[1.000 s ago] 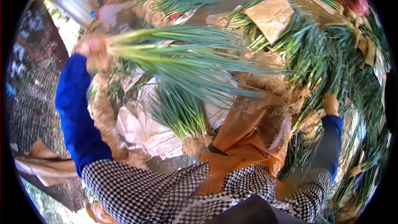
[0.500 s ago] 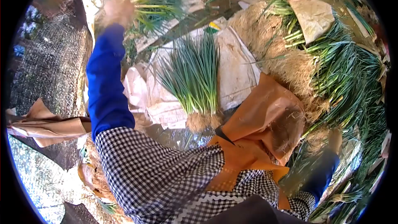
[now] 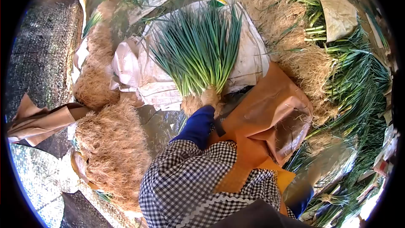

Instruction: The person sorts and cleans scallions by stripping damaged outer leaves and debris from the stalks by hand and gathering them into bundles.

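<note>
A fanned bundle of spring onions (image 3: 201, 50) lies on white sacking (image 3: 158, 88), with green tops pointing away and roots towards me. My left hand (image 3: 209, 96) is closed around the white stalk bases at the bundle's right side, just above the roots. Its fingers are partly hidden by the back of the hand. My right hand (image 3: 311, 176) is low on the right, smeared by motion, beside the large heap of spring onions (image 3: 358, 80). Whether it holds anything does not show.
Root-end stacks of onions (image 3: 112, 152) stand on the left, and another root mass (image 3: 303, 65) on the right, partly under a tan sheet (image 3: 336, 14). An orange-brown apron (image 3: 265, 109) spreads over my lap. Dark mesh netting (image 3: 44, 59) hangs at far left.
My left hand has come from the upper left, where it held some spring onions, down to the bundle's base. The bundle is now wider. My right hand has moved down and left.
</note>
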`<control>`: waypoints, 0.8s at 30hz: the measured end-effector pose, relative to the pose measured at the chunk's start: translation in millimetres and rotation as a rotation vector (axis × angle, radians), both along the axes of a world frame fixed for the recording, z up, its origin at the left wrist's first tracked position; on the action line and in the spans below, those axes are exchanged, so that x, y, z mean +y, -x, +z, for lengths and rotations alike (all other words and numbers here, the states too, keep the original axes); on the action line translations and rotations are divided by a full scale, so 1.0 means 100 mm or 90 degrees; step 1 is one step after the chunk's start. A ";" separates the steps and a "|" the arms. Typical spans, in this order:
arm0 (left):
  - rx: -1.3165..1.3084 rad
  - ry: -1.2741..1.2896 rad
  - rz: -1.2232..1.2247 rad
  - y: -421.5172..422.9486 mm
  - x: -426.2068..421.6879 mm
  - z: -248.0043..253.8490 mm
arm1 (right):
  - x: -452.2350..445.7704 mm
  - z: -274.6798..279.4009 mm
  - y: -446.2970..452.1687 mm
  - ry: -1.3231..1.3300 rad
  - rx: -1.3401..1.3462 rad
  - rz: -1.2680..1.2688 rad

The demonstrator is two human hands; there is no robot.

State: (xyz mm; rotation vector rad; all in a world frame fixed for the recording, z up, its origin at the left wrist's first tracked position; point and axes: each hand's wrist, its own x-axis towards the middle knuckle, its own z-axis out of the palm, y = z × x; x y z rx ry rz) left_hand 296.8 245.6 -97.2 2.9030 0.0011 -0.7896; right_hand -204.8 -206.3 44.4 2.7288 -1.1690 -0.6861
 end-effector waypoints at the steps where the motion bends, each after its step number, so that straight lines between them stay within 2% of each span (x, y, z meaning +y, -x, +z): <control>1: 0.005 0.002 0.000 0.03 0.03 0.08 | 0.36 0.29 -0.07 0.188 -0.090 0.194; 2: 0.008 0.017 0.049 0.02 0.00 0.11 | 0.24 -0.01 0.22 0.011 0.196 -0.068; 3: 0.014 0.032 0.096 0.02 -0.03 0.15 | 0.26 -0.32 0.74 0.070 0.224 0.085; 5: -0.004 0.079 0.084 0.16 -0.04 0.16 | 0.45 -0.89 1.47 0.058 0.270 0.189; 6: -0.026 0.125 0.073 0.22 -0.03 0.13 | 0.78 -0.82 1.22 -0.019 0.336 -0.012; 7: -0.020 0.123 0.069 0.24 0.00 0.09 | 1.05 -0.61 1.01 -0.174 0.414 -0.056; 10: 0.114 0.292 0.113 0.31 0.24 0.22 | 1.44 -0.53 0.90 -0.270 0.268 -0.098; 12: 0.077 0.235 0.178 0.15 0.35 0.64 | 1.46 -0.53 0.81 -0.287 0.216 -0.120; 14: -0.132 0.258 0.170 0.07 0.49 0.64 | 1.46 -0.52 0.75 -0.298 0.190 -0.136; 16: -0.163 0.276 0.117 -0.13 0.47 0.50 | 1.46 -0.48 0.69 -0.308 0.171 -0.147; 18: -0.073 0.139 -0.179 -0.32 0.32 0.23 | 1.46 -0.45 0.64 -0.313 0.163 -0.160; 20: -0.166 0.139 -0.402 -0.43 0.17 0.15 | 1.47 -0.41 0.62 -0.317 0.161 -0.170; 21: -0.048 0.035 -0.411 -0.54 0.09 -0.13 | 1.47 -0.38 0.59 -0.317 0.161 -0.175; 22: -0.122 0.053 -0.413 -0.56 0.15 -0.44 | 1.48 -0.36 0.57 -0.319 0.161 -0.182; 24: -0.055 0.097 -0.396 -0.68 0.17 -0.20 | 1.50 -0.32 0.55 -0.322 0.161 -0.197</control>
